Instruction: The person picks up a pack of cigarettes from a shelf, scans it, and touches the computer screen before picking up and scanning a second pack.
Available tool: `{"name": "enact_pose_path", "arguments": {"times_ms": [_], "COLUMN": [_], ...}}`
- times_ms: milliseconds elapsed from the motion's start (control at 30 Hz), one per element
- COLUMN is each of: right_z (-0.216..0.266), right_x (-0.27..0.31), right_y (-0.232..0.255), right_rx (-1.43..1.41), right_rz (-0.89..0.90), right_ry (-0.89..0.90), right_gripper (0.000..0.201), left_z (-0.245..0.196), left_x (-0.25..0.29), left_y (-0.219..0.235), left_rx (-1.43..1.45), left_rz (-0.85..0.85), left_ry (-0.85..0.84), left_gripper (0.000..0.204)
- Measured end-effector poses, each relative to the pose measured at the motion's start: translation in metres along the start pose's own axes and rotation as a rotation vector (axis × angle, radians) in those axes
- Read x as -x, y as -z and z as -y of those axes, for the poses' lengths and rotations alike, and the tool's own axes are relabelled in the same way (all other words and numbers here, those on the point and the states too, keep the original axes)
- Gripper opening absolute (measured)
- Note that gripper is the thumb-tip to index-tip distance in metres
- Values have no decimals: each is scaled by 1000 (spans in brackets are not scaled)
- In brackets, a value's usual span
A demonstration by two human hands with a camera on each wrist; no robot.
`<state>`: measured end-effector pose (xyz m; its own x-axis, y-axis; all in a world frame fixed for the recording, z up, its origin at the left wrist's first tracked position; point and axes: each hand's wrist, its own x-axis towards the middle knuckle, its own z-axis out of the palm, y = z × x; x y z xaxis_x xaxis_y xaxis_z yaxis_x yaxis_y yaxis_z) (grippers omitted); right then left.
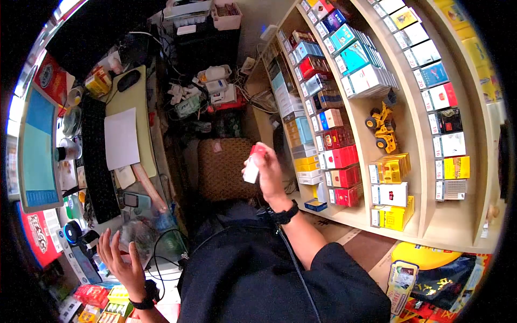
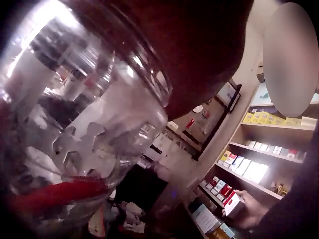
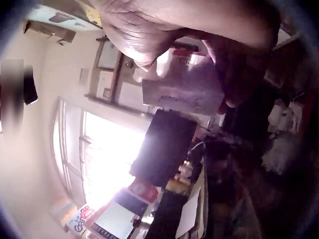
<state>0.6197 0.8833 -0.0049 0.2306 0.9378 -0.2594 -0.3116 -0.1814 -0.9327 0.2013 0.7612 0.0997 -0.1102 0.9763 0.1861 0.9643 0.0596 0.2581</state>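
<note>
My right hand (image 1: 271, 177) grips a red-and-white cigarette pack (image 1: 251, 171), held up over the woven chair seat in the head view. In the right wrist view the pack's pale end (image 3: 182, 97) points away from the fingers, which wrap its sides. The same pack (image 2: 233, 204) appears small in the left wrist view. Over the desk's near end, my left hand (image 1: 123, 265) is raised with its fingers spread, holding nothing. A clear plastic jar (image 2: 94, 124) with something red inside fills much of the left wrist view, close to that hand.
Wooden shelves (image 1: 355, 116) with rows of packs, price tags and a yellow toy loader (image 1: 381, 128) stand at the right. On the left are a monitor (image 1: 39, 151), a black keyboard (image 1: 99, 161) and a white paper sheet (image 1: 121, 139). A woven chair (image 1: 223, 164) stands between.
</note>
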Motion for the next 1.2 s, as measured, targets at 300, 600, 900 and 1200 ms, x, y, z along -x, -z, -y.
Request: {"name": "enact_pose_path", "arguments": {"times_ms": [300, 600, 900, 1200], "right_z": [24, 37, 44, 77], "right_x": [4, 6, 10, 7], "right_y": [54, 103, 129, 139], "right_rx": [-186, -94, 305, 241], "right_rz": [-343, -447, -596, -640], "right_ry": [196, 342, 299, 124], "right_gripper": [66, 70, 90, 109], "left_z": [-2, 3, 3, 6], "left_x": [-2, -1, -2, -2], "left_y": [4, 3, 6, 7], "left_rx": [-5, 6, 1, -1], "left_rz": [-6, -11, 4, 12], "left_ry": [-7, -18, -15, -39], "left_gripper": [38, 40, 41, 41]}}
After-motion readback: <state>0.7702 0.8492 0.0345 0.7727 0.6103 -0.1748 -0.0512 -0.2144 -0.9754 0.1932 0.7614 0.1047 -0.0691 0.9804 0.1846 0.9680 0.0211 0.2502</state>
